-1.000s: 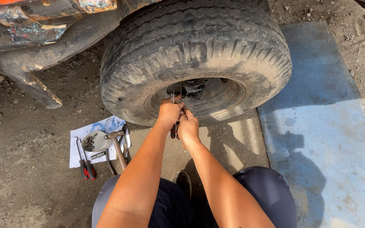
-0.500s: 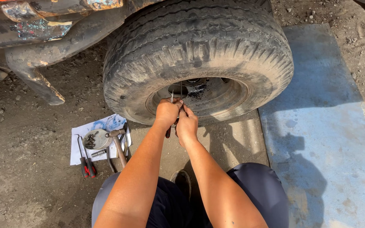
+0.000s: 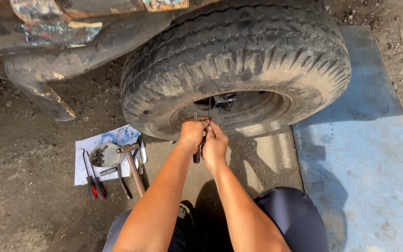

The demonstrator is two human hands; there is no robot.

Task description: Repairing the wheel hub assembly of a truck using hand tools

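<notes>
A large dusty tyre (image 3: 239, 60) on a vehicle fills the upper middle of the head view, its dark greasy hub (image 3: 232, 105) facing me. My left hand (image 3: 193, 133) and my right hand (image 3: 214, 147) are pressed together just below the hub. Both grip a pair of pliers (image 3: 197, 155) with red and black handles, whose thin metal jaws point up toward the hub. My bare forearms reach forward over my knees in dark trousers.
On the dirt at left lies a white and blue sheet (image 3: 87, 170) with a small metal dish of bolts (image 3: 104, 155), a hammer (image 3: 134, 170) and red-handled tools (image 3: 94, 186). A rusty vehicle frame (image 3: 47, 70) hangs upper left. A grey slab (image 3: 360, 154) lies at right.
My view has shifted slightly, so the tyre sits a little further right. My hands have stayed together on the pliers, now a little lower under the hub.
</notes>
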